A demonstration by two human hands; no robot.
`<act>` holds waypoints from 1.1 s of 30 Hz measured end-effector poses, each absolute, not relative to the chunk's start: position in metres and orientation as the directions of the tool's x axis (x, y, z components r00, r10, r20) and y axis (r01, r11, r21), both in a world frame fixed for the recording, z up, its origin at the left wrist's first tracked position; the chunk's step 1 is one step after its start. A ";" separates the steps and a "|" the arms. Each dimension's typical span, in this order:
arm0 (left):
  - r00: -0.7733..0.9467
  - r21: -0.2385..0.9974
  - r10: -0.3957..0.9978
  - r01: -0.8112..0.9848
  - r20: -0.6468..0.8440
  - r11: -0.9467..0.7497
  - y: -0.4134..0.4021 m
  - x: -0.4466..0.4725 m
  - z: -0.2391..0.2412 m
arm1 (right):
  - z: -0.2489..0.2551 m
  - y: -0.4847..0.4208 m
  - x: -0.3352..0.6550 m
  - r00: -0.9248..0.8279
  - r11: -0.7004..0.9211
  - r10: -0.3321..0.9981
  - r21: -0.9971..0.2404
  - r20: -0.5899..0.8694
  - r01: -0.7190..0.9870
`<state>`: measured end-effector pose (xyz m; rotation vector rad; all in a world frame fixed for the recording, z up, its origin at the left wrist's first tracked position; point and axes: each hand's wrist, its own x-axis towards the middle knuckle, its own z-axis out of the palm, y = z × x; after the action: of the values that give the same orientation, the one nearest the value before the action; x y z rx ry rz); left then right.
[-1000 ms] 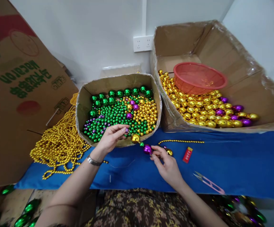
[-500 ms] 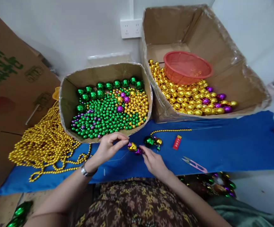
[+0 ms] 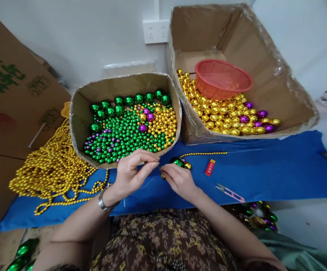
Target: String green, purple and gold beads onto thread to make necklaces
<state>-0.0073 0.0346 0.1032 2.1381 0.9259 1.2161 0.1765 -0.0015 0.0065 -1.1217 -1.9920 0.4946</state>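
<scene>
My left hand point(image 3: 133, 171) is pinched, thumb against forefinger, in front of the smaller box; whatever lies between the fingertips is too fine to make out. A thin thread point(image 3: 147, 184) shows on the blue cloth below it. Close by on the right, my right hand point(image 3: 180, 182) is closed on beads, and a small gold bead point(image 3: 163, 176) peeks out under its fingertips. Just behind that hand lie a large green bead point(image 3: 177, 162) and a gold bead point(image 3: 188, 165), partly covered. A gold bead string point(image 3: 203, 154) stretches right from them, ending in a thread.
The smaller cardboard box point(image 3: 75, 124) holds green, gold and purple beads. A bigger box point(image 3: 288, 90) contains gold and purple beads and a red basket point(image 3: 222, 81). Gold bead strings point(image 3: 50, 169) pile up at left. Pink thread snips point(image 3: 233, 194) and a red packet point(image 3: 210, 167) lie right.
The gold and purple beads that showed between my hands are now mostly hidden by my right hand. Both hands have risen slightly, and the right has shifted over the large green bead.
</scene>
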 end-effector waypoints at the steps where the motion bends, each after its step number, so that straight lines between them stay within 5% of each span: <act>1: 0.348 0.713 0.773 0.310 0.530 -0.629 0.034 -0.009 0.101 | 0.005 -0.001 0.179 -0.316 0.536 0.843 -0.632 0.435 0.559; 10: 0.187 0.870 0.869 0.106 0.458 -0.481 0.031 -0.008 0.087 | 0.019 -0.002 0.183 -0.271 0.442 0.893 -0.812 0.359 0.382; 14: 0.503 0.946 0.849 0.167 0.161 -0.278 0.024 0.006 0.059 | 0.034 0.002 0.191 -0.209 0.349 0.933 -0.876 0.293 0.334; 18: 0.656 0.990 0.746 0.136 -0.112 0.029 0.027 0.024 0.035 | 0.045 0.006 0.196 -0.236 0.464 0.885 -0.792 0.401 0.395; 20: 0.706 0.989 0.696 0.138 -0.134 0.051 0.031 0.031 0.033 | 0.054 0.006 0.200 -0.258 0.502 0.865 -0.746 0.430 0.438; 22: 0.748 0.976 0.660 0.190 -0.077 -0.102 0.036 0.034 0.037 | 0.067 0.005 0.207 -0.258 0.486 0.874 -0.753 0.412 0.444; 28: 0.731 0.547 0.626 0.419 0.270 -0.725 0.032 0.018 0.034 | 0.120 -0.002 0.253 0.132 0.340 0.921 -0.922 0.367 0.186; 33: 0.820 0.156 0.561 0.542 0.115 -0.825 0.019 -0.008 0.000 | 0.134 -0.004 0.293 0.480 0.470 0.763 -0.882 0.433 0.049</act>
<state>-0.0076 0.0186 0.0004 2.8851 0.8775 0.2369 0.2926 -0.0035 0.1338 -0.9982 -0.9849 0.5371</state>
